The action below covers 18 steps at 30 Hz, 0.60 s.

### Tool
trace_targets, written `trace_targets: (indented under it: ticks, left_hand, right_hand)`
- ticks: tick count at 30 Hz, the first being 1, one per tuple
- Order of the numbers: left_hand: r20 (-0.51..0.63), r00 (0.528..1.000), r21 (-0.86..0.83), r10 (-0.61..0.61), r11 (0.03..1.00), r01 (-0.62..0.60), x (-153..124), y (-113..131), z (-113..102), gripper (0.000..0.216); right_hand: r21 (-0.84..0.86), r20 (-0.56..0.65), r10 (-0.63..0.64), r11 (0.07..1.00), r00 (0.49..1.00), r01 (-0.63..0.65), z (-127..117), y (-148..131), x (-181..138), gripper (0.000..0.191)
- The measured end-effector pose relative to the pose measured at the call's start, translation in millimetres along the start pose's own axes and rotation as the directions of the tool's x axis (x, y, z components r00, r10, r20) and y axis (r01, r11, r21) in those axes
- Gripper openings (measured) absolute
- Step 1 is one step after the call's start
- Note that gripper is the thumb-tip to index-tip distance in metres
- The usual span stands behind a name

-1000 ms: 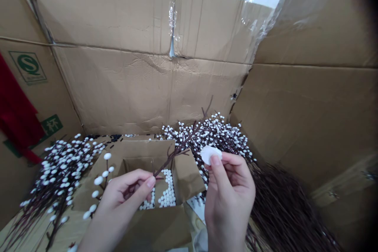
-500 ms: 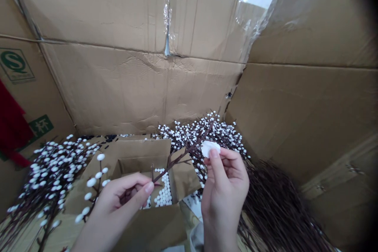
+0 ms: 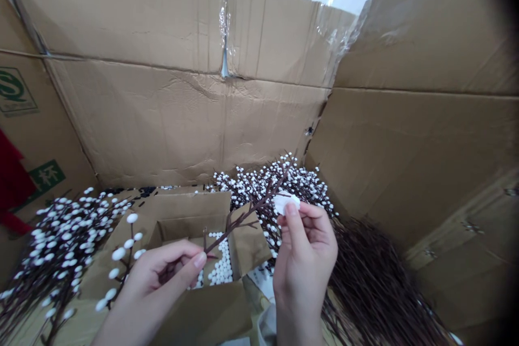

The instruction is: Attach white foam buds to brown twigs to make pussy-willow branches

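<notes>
Your left hand (image 3: 162, 275) is clamped on an artificial willow branch (image 3: 247, 219); your right hand (image 3: 304, 259) pinches a white foam piece (image 3: 286, 204) just beside it. Both are above an open inner carton (image 3: 174, 208) of white beads (image 3: 221, 267) (green S logo (image 3: 14, 92) and green 杯 label (image 3: 46, 177) readable on the outer carton wall (image 3: 52, 135)).

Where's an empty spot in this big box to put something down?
The front flap of the small carton looks bare, below the left hand holding a budded stem and beside the right hand pinching a white piece. Behind them it's crowded with white-budded pussy willow branches; rightward, bare brown twigs.
</notes>
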<state>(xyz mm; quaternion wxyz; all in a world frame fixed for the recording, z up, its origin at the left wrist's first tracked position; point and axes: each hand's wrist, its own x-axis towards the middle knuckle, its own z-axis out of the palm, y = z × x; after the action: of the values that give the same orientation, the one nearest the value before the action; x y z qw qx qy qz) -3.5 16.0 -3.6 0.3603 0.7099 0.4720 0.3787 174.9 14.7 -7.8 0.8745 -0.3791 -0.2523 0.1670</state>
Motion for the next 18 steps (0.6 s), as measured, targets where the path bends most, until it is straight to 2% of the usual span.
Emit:
trace_targets:
  ticks: [9,18]
  left_hand:
    - [-0.034,0.999,0.004,0.001,1.0,0.0,1.9,-1.0,0.8,0.037]
    - [-0.065,0.998,0.011,-0.005,1.0,0.005,1.4,-5.1,0.1,0.034]
  right_hand:
    - [-0.012,0.036,0.034,0.999,0.999,-0.033,-1.1,-3.0,-3.9,0.016]
    - [0.116,0.073,0.147,0.981,0.986,-0.155,1.5,-12.1,-5.0,0.017]
